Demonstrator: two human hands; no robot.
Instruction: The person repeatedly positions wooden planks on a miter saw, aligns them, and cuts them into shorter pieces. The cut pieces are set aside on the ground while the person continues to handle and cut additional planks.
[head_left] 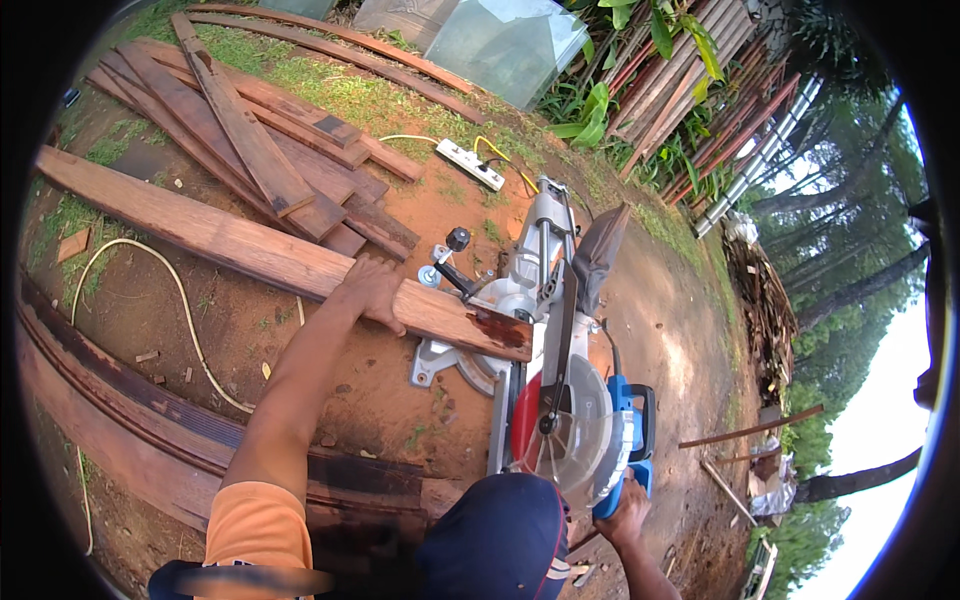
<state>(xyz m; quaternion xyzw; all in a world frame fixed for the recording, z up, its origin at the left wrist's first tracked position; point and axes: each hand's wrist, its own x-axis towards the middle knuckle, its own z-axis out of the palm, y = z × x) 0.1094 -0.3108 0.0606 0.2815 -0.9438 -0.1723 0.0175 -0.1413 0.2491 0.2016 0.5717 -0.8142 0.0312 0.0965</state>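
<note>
From the head view, your left hand (372, 288) lies flat on the long plank (250, 250), fingers spread, pressing it onto the mitre saw (560, 400). Your right hand (625, 512) has its fingers wrapped around the blue handle (625, 440).

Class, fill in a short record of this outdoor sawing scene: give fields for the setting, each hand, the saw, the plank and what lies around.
Setting: outdoors, bare reddish ground with grass patches
Left hand: pressed flat on the long plank
Right hand: gripping the blue handle of the mitre saw
Plank: lies across the saw's base, its right end by the blade
Nearby: stack of boards, white power strip, pale hose
</note>
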